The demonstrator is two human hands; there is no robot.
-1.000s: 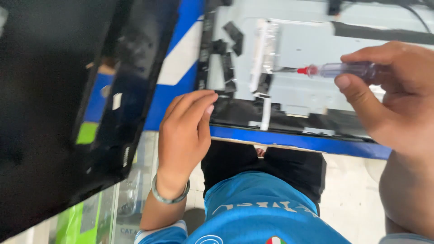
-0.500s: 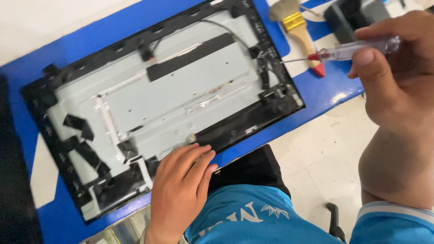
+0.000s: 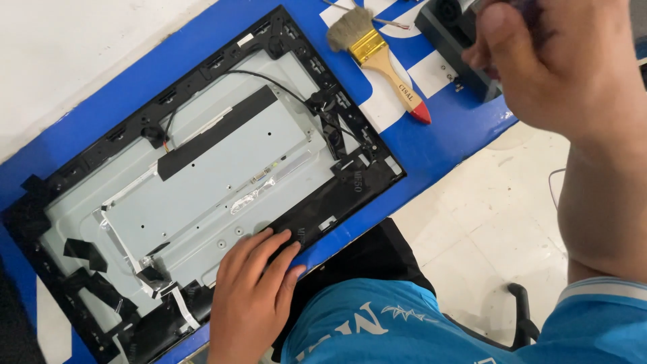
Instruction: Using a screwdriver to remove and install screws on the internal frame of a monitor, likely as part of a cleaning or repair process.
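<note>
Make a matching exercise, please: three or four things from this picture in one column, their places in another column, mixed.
1. left hand
2. paintbrush
3. black tape strip
4. right hand

a. raised at the top right
b. lying on the blue table
c. resting on the panel's near black frame
d. stuck across the grey metal back

Pairs: 1-c, 2-b, 3-d, 4-a

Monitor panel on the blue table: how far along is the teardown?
Done: the flat black-framed monitor panel lies face down, back cover off, grey metal plate bare. In hand: the left hand presses its near black edge; the right hand is raised over the table's far corner, what it holds hidden. Left: black cable and tape strips remain on; the wooden-handled brush lies idle.
</note>
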